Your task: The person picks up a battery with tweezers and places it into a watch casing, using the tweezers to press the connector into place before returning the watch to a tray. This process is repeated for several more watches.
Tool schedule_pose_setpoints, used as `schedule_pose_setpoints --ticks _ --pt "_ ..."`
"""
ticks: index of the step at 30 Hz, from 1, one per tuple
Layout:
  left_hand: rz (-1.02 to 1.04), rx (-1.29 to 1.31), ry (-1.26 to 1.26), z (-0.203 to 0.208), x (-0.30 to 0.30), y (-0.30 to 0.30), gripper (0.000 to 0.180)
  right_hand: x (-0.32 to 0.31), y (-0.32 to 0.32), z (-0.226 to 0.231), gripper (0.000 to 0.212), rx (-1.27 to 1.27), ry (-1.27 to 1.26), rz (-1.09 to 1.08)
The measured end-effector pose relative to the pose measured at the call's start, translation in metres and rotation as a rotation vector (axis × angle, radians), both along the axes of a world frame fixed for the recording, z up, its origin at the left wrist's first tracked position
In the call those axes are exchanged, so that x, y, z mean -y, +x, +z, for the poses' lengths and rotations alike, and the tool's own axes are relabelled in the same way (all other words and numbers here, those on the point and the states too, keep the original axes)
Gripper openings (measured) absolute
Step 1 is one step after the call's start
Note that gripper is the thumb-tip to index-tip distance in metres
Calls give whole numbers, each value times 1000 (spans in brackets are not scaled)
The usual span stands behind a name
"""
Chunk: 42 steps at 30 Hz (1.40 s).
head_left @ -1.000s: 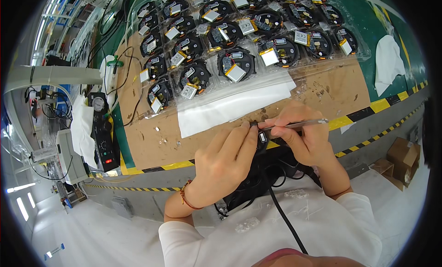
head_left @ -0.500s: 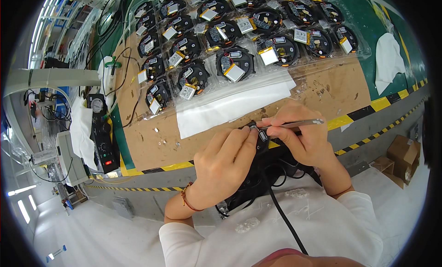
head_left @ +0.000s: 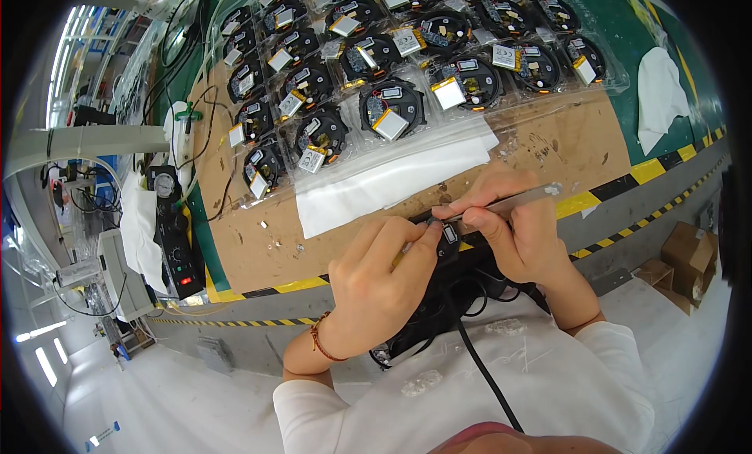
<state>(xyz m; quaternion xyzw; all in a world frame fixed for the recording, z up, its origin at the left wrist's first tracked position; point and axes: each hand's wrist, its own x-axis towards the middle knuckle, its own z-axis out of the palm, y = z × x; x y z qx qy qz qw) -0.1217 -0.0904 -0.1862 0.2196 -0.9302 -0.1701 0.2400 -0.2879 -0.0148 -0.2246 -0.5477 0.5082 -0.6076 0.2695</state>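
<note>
Pinched in my left hand (head_left: 382, 278), at the table's front edge, is a round black watch housing (head_left: 448, 238) with a small pale-framed rectangular part on its face. Much of the housing is hidden behind the fingers. My right hand (head_left: 523, 236) is closed on metal tweezers (head_left: 526, 196), which slant up to the right. Their tip meets the housing's upper edge beside my left fingertips; what lies exactly under the tip is too small to make out. Beyond my hands, a clear plastic tray (head_left: 513, 105) holds several similar housings (head_left: 395, 101) with silver battery packs (head_left: 390, 125).
A white cloth or sheet (head_left: 376, 197) lies between tray and hands on the brown board (head_left: 251, 262). Small scraps lie on the board's left. A black control box (head_left: 174, 254) with a gauge stands at the left; a white cloth (head_left: 658, 97) lies far right. Black cables hang below my hands.
The tweezers' rear end has risen, and my right hand has turned slightly with it. My left hand keeps its hold on the housing. The whole view has shifted a little.
</note>
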Motion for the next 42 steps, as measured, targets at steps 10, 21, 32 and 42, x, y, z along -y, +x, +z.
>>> schedule_pose_setpoints --ticks 10,21,32,42 --pt "-8 8 10 3 -1 -3 19 -7 -2 7 10 43 147 43" --pt "0 -39 123 -1 2 -2 21 -4 -7 8 7 -71 143 84" --pt "-76 -15 127 1 4 -3 21 -4 -4 8 11 -66 160 31" --pt "-94 47 230 8 6 -5 19 -3 -5 4 10 -72 83 34"
